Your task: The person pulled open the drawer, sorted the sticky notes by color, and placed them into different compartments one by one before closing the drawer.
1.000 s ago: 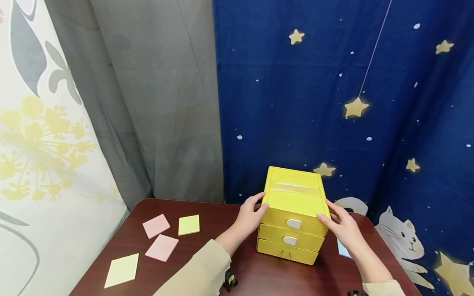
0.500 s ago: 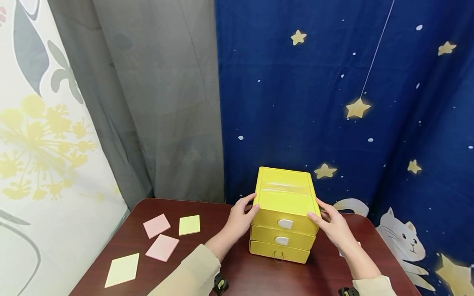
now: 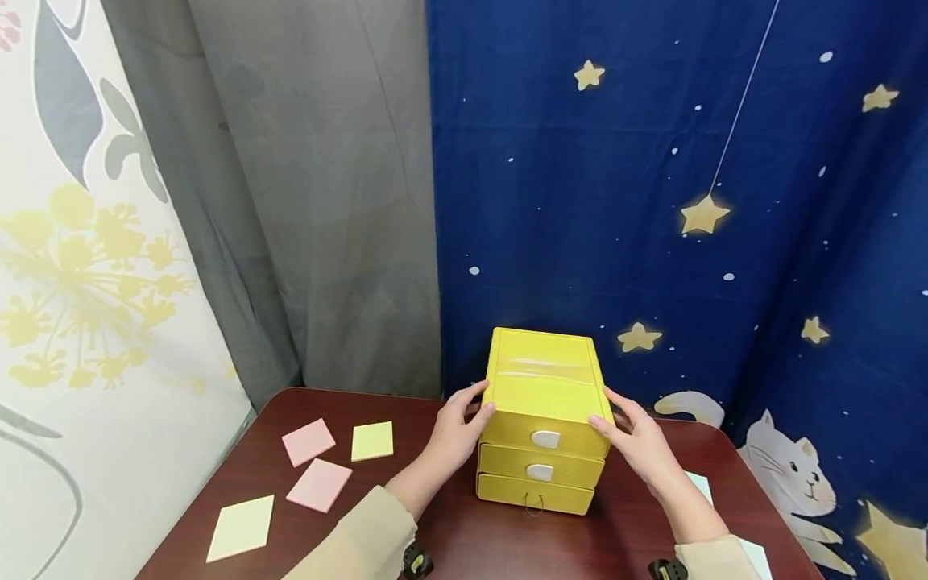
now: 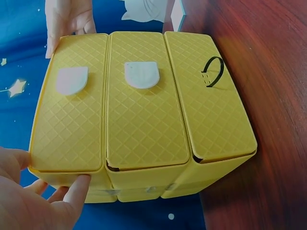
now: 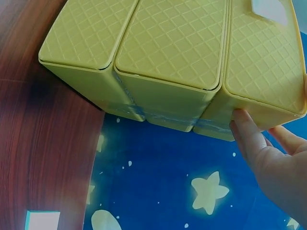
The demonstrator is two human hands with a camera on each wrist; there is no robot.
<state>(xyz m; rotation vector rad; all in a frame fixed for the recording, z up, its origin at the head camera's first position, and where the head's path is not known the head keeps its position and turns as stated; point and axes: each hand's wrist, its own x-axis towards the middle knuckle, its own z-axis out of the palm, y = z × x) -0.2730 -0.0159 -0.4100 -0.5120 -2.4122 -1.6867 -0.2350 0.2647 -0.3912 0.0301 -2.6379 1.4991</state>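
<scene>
A yellow three-drawer desk organizer (image 3: 545, 396) stands upright at the back middle of the table, its drawers closed. White tabs (image 4: 142, 74) serve as pulls on the top and middle drawers, and a thin dark loop (image 4: 215, 72) on the bottom one. My left hand (image 3: 451, 432) presses the upper left side, fingers spread, thumb near the front corner. Opposite it, my right hand (image 3: 641, 443) presses the upper right side. In the right wrist view its thumb (image 5: 245, 125) lies against the side wall. The organizer's back is hidden.
On the table's left lie two pink sticky-note pads (image 3: 319, 485) and two pale yellow ones (image 3: 242, 528). Light blue pads (image 3: 700, 486) lie at the right, partly behind my right forearm. Curtains hang right behind the table's back edge (image 3: 326, 391).
Both hands have shifted the organizer to the left, staying at its sides throughout. More of the light blue pads shows at the right. The pads on the left lie as before.
</scene>
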